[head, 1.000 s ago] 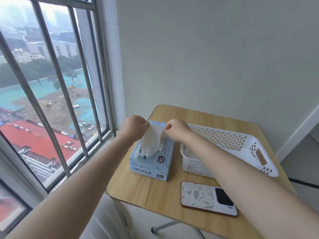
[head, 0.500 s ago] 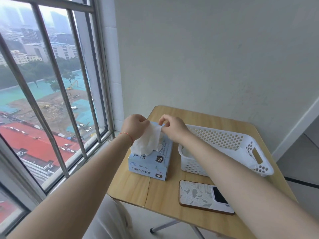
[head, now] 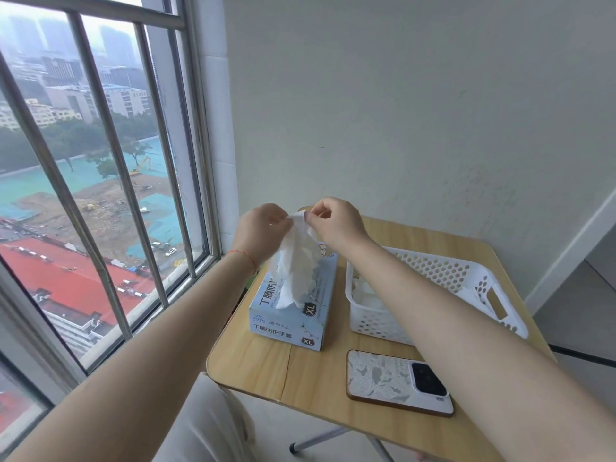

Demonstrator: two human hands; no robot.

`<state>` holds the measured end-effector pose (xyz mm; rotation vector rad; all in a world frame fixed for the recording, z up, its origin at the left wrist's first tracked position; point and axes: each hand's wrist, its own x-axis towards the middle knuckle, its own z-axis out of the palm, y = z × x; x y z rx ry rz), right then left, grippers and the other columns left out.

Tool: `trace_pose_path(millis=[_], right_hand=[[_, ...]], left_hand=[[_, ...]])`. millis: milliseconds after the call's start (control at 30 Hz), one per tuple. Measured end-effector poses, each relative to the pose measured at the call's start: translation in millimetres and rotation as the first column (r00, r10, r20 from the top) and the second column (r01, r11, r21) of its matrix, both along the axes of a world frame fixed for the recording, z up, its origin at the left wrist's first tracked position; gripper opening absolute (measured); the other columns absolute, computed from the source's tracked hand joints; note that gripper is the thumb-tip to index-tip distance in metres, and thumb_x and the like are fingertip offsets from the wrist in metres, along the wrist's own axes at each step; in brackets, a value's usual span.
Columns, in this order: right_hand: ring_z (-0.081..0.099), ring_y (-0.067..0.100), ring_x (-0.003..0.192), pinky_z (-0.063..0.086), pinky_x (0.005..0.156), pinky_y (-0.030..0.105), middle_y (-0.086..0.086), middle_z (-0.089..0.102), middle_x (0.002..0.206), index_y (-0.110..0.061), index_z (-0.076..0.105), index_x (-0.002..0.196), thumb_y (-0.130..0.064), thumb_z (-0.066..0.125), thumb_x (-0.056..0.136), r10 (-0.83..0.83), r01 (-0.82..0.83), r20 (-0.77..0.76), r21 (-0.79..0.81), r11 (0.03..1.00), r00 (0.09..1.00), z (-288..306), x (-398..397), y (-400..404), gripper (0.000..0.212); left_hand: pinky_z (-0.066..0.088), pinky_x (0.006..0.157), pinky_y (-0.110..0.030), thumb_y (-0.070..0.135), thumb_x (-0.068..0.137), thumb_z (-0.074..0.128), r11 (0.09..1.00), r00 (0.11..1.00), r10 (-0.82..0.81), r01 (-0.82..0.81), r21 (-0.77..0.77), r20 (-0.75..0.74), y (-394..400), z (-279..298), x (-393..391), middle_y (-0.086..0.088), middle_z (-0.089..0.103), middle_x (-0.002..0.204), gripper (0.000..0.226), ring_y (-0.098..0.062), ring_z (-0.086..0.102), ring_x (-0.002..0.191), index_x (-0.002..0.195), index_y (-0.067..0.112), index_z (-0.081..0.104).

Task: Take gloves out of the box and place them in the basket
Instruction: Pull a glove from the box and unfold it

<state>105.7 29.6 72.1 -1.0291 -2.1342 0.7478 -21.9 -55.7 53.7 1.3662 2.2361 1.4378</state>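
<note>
A light blue glove box (head: 293,315) marked XL lies on the small wooden table (head: 300,371). Above it hangs a white glove (head: 296,265), its lower end still over the box top. My left hand (head: 260,228) and my right hand (head: 336,221) both pinch the glove's upper edge, close together. To the right of the box stands a white perforated basket (head: 466,278) with white gloves (head: 365,295) lying at its left end; my right forearm crosses its near left corner.
A phone (head: 396,381) in a patterned case lies face down near the table's front edge. A barred window (head: 110,181) runs along the left, a pale wall stands behind the table, and the floor drops away to the right.
Both hands have risen, drawing the white glove higher out of the box. The view has shifted slightly, and the hands have come closer together at the glove's top.
</note>
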Motion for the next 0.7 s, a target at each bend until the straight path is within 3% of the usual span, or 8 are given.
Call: trace_pose_path(millis=[100, 167, 233, 300, 433, 533, 633, 700], right_hand=[[0.055, 0.011, 0.073, 0.048, 0.07, 0.027, -0.006, 0.056, 0.079, -0.015, 0.063, 0.099, -0.029, 0.069, 0.084, 0.033, -0.036, -0.043, -0.072, 0.997, 0.999, -1, 4, 2, 0.021], [0.056, 0.012, 0.078, 0.049, 0.076, 0.028, -0.007, 0.055, 0.083, -0.016, 0.061, 0.107, -0.026, 0.07, 0.084, 0.06, -0.065, -0.045, -0.1, 0.993, 0.997, -1, 5, 2, 0.027], [0.057, 0.012, 0.08, 0.048, 0.073, 0.026, -0.007, 0.056, 0.085, -0.02, 0.061, 0.108, -0.025, 0.069, 0.085, 0.069, -0.076, -0.058, -0.127, 0.989, 0.996, -1, 5, 3, 0.025], [0.058, 0.011, 0.081, 0.047, 0.069, 0.022, -0.005, 0.06, 0.09, -0.023, 0.063, 0.103, -0.026, 0.067, 0.086, 0.073, -0.084, -0.083, -0.146, 0.986, 0.994, 0, 6, 4, 0.018], [0.057, 0.01, 0.077, 0.046, 0.062, 0.022, -0.002, 0.066, 0.091, -0.017, 0.07, 0.093, -0.027, 0.066, 0.087, 0.063, -0.096, -0.137, -0.254, 0.962, 0.989, 9, 13, 4, 0.012], [0.055, 0.013, 0.07, 0.043, 0.065, 0.025, 0.0, 0.062, 0.08, -0.017, 0.066, 0.08, -0.023, 0.069, 0.082, 0.028, -0.126, -0.254, -0.38, 0.916, 0.967, 16, 22, 4, 0.008], [0.06, 0.022, 0.071, 0.047, 0.065, 0.026, 0.008, 0.064, 0.079, -0.013, 0.062, 0.076, -0.013, 0.069, 0.084, -0.062, -0.229, -0.482, -0.521, 0.822, 0.874, 22, 31, 7, 0.011], [0.063, 0.02, 0.067, 0.049, 0.059, 0.024, 0.007, 0.066, 0.076, -0.009, 0.064, 0.081, -0.01, 0.068, 0.087, -0.097, -0.313, -0.588, -0.555, 0.771, 0.803, 30, 41, 5, 0.007]], left_hand=[[0.049, 0.068, -0.024, 0.022, 0.093, 0.062, 0.992, 0.968, -0.04, 0.008, 0.126, 0.25, -1, 8, 0, 0.007, 0.064, 0.082, 0.009, -0.012, 0.058, 0.074, 0.094, 0.014, 0.067], [0.044, 0.059, -0.017, 0.022, 0.093, 0.061, 0.981, 0.943, -0.065, 0.002, 0.192, 0.326, -2, 17, 2, 0.008, 0.061, 0.077, 0.011, -0.009, 0.054, 0.068, 0.094, 0.013, 0.067], [0.041, 0.055, -0.015, 0.02, 0.093, 0.061, 0.972, 0.921, -0.096, 0.006, 0.234, 0.379, -5, 26, 3, 0.008, 0.058, 0.072, 0.009, -0.007, 0.05, 0.062, 0.092, 0.014, 0.067], [0.041, 0.058, -0.021, 0.017, 0.09, 0.06, 0.962, 0.872, -0.162, 0.037, 0.27, 0.461, -8, 34, 3, 0.004, 0.057, 0.071, 0.008, -0.011, 0.05, 0.062, 0.086, 0.015, 0.067], [0.036, 0.054, -0.024, 0.011, 0.088, 0.051, 0.912, 0.652, -0.316, 0.009, 0.41, 0.689, -10, 45, 4, 0.003, 0.052, 0.057, 0.018, -0.014, 0.047, 0.053, 0.072, 0.014, 0.055], [0.035, 0.053, -0.025, 0.011, 0.092, 0.045, 0.93, 0.571, -0.237, -0.101, 0.353, 0.786, -8, 43, 1, -0.002, 0.051, 0.06, 0.023, -0.018, 0.047, 0.054, 0.07, 0.014, 0.051], [0.038, 0.054, -0.025, 0.03, 0.094, 0.046, 0.934, 0.382, -0.28, -0.105, 0.342, 0.881, -14, 39, 7, -0.001, 0.052, 0.066, 0.028, -0.018, 0.05, 0.055, 0.071, 0.017, 0.053], [0.042, 0.055, -0.023, 0.054, 0.095, 0.041, 0.932, 0.279, -0.357, 0.037, 0.361, 0.892, -22, 36, 15, -0.002, 0.056, 0.065, 0.052, -0.018, 0.056, 0.052, 0.07, 0.012, 0.058]])
